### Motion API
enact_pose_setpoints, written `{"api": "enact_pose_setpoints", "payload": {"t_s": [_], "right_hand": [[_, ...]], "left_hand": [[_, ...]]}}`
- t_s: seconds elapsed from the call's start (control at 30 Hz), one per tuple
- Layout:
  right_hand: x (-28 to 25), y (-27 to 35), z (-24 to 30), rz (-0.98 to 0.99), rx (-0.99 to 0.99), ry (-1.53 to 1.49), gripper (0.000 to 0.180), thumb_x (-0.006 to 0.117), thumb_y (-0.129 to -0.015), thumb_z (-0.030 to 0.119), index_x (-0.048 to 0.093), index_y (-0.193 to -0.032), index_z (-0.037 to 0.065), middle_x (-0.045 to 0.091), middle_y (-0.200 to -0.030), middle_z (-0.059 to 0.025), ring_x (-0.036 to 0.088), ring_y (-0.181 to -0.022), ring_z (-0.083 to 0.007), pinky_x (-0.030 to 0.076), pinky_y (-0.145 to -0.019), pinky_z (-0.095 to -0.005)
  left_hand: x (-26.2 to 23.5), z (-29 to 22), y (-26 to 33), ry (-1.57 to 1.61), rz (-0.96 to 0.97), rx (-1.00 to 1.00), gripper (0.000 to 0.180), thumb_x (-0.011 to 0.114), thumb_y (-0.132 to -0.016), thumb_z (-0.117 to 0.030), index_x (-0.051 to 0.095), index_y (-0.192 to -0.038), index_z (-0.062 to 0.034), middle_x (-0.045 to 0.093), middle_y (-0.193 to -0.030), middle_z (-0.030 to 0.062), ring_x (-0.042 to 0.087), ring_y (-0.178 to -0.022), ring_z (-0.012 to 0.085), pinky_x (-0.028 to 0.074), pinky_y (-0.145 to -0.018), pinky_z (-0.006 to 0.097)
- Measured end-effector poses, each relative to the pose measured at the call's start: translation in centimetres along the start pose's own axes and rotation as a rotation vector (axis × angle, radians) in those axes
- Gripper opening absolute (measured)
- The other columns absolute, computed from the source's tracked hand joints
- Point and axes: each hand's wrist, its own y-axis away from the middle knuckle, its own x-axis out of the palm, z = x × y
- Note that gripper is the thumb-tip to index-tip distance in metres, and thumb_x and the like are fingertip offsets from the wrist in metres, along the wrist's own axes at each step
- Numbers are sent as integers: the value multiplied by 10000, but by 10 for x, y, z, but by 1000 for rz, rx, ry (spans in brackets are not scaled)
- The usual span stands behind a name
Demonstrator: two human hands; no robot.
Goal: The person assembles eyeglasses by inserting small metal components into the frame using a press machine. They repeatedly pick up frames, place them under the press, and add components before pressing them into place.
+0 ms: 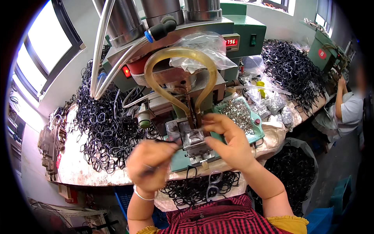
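My left hand [150,163] is closed around a thin dark eyeglass frame part, just left of the small metal fixture [193,140] at the front of the green press machine [202,43]. My right hand [228,142] reaches over the fixture from the right, its fingertips pinching at the fixture's top where two copper rods come down. What the right fingers hold is too small to tell. A yellowish hose loop [180,52] arcs above the fixture.
A big heap of black eyeglass frames [103,124] lies on the bench at left, another [292,66] at back right. A teal tray of small metal parts [237,113] sits right of the fixture. More frames [198,189] rest in my lap. Another person [344,109] works at far right.
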Motion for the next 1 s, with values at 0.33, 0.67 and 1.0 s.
{"api": "enact_pose_setpoints", "payload": {"t_s": [0.33,0.67,1.0], "right_hand": [[-97,-4,-107,-331,-255,1048,137,759,-767,132,706,-880,75,620,-1226,-203,515,-1259,-403,422,-1036,-482],[-78,-39,-110,-193,-491,985,64,669,-840,44,656,-897,18,693,-1006,-153,652,-979,-348,518,-819,-423],[-67,-28,-110,-364,-176,617,109,692,-862,14,718,-965,-9,721,-903,-95,672,-839,-180,509,-808,-295]], "left_hand": [[35,22,30,-107,308,235,341,747,-671,-153,748,-1005,-86,714,-1044,56,565,-764,237,529,-864,443],[-4,-47,17,-160,440,163,270,684,-749,-101,731,-1014,-130,698,-1168,54,576,-798,209,492,-723,320],[-58,-98,-39,347,655,437,268,656,-654,-146,649,-800,79,548,-682,76,516,-589,177,407,-485,323]]}}
